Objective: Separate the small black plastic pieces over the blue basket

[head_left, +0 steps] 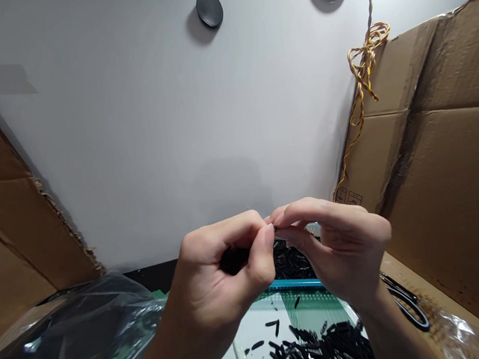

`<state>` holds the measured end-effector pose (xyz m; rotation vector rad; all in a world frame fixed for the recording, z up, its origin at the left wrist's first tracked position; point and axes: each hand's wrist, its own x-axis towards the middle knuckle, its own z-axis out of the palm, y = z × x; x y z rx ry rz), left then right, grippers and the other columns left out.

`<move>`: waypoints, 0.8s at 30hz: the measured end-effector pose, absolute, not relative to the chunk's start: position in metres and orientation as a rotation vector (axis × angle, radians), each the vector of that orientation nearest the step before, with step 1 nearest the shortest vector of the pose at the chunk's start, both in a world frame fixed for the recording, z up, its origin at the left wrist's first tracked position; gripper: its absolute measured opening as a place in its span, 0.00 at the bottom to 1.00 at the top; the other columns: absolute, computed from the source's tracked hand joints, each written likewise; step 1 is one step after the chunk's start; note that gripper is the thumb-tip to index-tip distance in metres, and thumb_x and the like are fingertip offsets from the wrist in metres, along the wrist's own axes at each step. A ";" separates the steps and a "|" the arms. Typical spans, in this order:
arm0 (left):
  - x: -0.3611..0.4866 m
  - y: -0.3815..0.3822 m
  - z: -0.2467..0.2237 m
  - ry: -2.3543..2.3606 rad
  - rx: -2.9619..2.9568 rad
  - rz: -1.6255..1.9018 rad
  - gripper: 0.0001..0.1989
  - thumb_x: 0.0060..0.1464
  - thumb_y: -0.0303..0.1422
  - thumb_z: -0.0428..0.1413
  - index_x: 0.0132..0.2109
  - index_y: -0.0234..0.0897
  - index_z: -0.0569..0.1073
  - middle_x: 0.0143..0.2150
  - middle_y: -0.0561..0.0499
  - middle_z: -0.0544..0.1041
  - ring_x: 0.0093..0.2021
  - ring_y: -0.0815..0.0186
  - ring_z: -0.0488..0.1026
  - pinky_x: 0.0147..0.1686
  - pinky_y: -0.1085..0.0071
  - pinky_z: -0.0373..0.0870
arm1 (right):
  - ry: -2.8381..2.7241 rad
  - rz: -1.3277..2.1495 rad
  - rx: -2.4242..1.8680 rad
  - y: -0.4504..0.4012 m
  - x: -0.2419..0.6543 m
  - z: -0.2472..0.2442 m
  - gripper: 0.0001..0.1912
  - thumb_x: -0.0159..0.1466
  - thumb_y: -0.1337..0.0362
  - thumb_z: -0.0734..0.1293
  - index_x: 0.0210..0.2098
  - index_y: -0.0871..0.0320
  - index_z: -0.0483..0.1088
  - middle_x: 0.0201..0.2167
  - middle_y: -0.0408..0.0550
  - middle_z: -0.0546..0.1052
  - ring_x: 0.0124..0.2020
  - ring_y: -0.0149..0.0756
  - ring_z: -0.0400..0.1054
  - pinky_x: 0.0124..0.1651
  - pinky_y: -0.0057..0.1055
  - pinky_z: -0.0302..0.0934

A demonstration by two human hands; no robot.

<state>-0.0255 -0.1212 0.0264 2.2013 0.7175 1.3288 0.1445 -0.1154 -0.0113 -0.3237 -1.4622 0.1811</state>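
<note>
My left hand [225,268] and my right hand [334,244] meet at the fingertips in the middle of the view, above the work surface. Thumb and forefinger of each hand are pinched together. A tiny dark piece [275,229] shows between the fingertips; most of it is hidden and its kind cannot be made out. Below my hands lies a heap of small, elongated black pieces [320,346] on a white and green surface [259,315]. More black pieces [292,260] fill a container with a blue rim [298,283] behind.
Cardboard panels stand at left [8,217] and right [451,159]. Clear plastic bags lie at lower left [121,313] and lower right [459,328]. Black-handled scissors [410,307] rest at right. Twisted yellow-brown wire [365,64] hangs by a white wall [156,108] bearing a black disc [210,10].
</note>
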 end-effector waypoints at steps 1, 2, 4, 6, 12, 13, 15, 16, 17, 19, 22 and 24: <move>-0.026 -0.121 0.026 0.718 2.184 1.290 0.21 0.70 0.29 0.52 0.24 0.39 0.63 0.18 0.60 0.60 0.18 0.75 0.54 0.17 0.75 0.52 | -1.475 0.173 -0.325 -0.116 0.145 -0.011 0.16 0.66 0.81 0.73 0.43 0.53 0.84 0.35 0.43 0.86 0.34 0.34 0.80 0.35 0.33 0.75; -0.026 -0.122 0.026 0.720 2.161 1.270 0.22 0.70 0.30 0.52 0.24 0.39 0.63 0.17 0.59 0.59 0.17 0.75 0.53 0.16 0.75 0.51 | -1.482 0.166 -0.326 -0.116 0.146 -0.010 0.15 0.66 0.80 0.73 0.42 0.53 0.83 0.34 0.43 0.85 0.33 0.33 0.79 0.34 0.33 0.74; -0.025 -0.123 0.026 0.736 2.112 1.273 0.22 0.70 0.31 0.52 0.24 0.39 0.63 0.17 0.59 0.58 0.17 0.75 0.52 0.15 0.74 0.49 | -1.500 0.160 -0.333 -0.117 0.147 -0.009 0.14 0.66 0.80 0.73 0.41 0.54 0.82 0.33 0.43 0.83 0.32 0.33 0.77 0.34 0.34 0.73; -0.023 -0.124 0.026 0.756 2.092 1.307 0.22 0.69 0.31 0.52 0.23 0.39 0.63 0.17 0.59 0.58 0.17 0.74 0.51 0.15 0.73 0.46 | -1.525 0.155 -0.354 -0.117 0.148 -0.009 0.13 0.67 0.79 0.72 0.40 0.54 0.81 0.33 0.43 0.82 0.32 0.33 0.75 0.34 0.34 0.72; -0.021 -0.123 0.026 0.777 2.109 1.391 0.22 0.68 0.31 0.53 0.22 0.39 0.64 0.16 0.58 0.60 0.18 0.73 0.52 0.17 0.71 0.46 | -1.545 0.226 -0.375 -0.116 0.148 -0.010 0.10 0.70 0.76 0.71 0.40 0.54 0.79 0.33 0.43 0.80 0.33 0.33 0.75 0.34 0.34 0.73; -0.020 -0.123 0.025 0.782 2.094 1.409 0.22 0.67 0.31 0.53 0.22 0.39 0.64 0.16 0.58 0.60 0.18 0.73 0.52 0.17 0.71 0.46 | -1.537 0.260 -0.366 -0.116 0.148 -0.010 0.10 0.70 0.76 0.71 0.40 0.54 0.79 0.34 0.43 0.81 0.34 0.33 0.76 0.35 0.34 0.74; -0.020 -0.124 0.024 0.793 2.051 1.449 0.22 0.67 0.31 0.54 0.22 0.39 0.65 0.16 0.58 0.60 0.18 0.73 0.51 0.17 0.71 0.46 | -1.510 0.327 -0.348 -0.115 0.148 -0.010 0.10 0.70 0.76 0.71 0.41 0.53 0.79 0.36 0.44 0.82 0.37 0.34 0.78 0.37 0.34 0.76; -0.019 -0.124 0.023 0.799 2.027 1.471 0.22 0.67 0.30 0.54 0.22 0.39 0.65 0.16 0.58 0.59 0.17 0.74 0.51 0.16 0.71 0.46 | -1.491 0.353 -0.343 -0.115 0.148 -0.010 0.10 0.70 0.75 0.72 0.41 0.53 0.80 0.37 0.44 0.83 0.38 0.35 0.79 0.37 0.34 0.77; -0.019 -0.124 0.023 0.803 2.005 1.492 0.22 0.67 0.30 0.54 0.22 0.39 0.65 0.16 0.58 0.59 0.17 0.74 0.51 0.16 0.71 0.45 | -1.471 0.373 -0.341 -0.115 0.148 -0.010 0.10 0.69 0.75 0.72 0.41 0.53 0.80 0.38 0.44 0.84 0.38 0.35 0.80 0.37 0.33 0.78; -0.018 -0.124 0.023 0.800 1.973 1.521 0.22 0.66 0.29 0.54 0.22 0.39 0.66 0.16 0.58 0.60 0.17 0.74 0.52 0.16 0.71 0.45 | -1.439 0.389 -0.340 -0.116 0.149 -0.010 0.09 0.68 0.74 0.74 0.41 0.52 0.81 0.37 0.43 0.85 0.37 0.35 0.81 0.36 0.33 0.80; -0.019 -0.124 0.023 0.783 1.958 1.519 0.21 0.67 0.30 0.54 0.22 0.39 0.67 0.16 0.58 0.61 0.17 0.74 0.53 0.17 0.71 0.47 | -1.412 0.376 -0.356 -0.116 0.150 -0.009 0.09 0.66 0.73 0.77 0.41 0.52 0.82 0.36 0.43 0.86 0.36 0.36 0.82 0.35 0.32 0.81; -0.019 -0.124 0.023 0.780 1.963 1.505 0.22 0.67 0.30 0.54 0.22 0.39 0.67 0.16 0.58 0.61 0.17 0.73 0.52 0.16 0.70 0.46 | -1.405 0.360 -0.368 -0.117 0.150 -0.009 0.09 0.65 0.72 0.78 0.42 0.51 0.83 0.35 0.43 0.86 0.35 0.36 0.82 0.35 0.32 0.82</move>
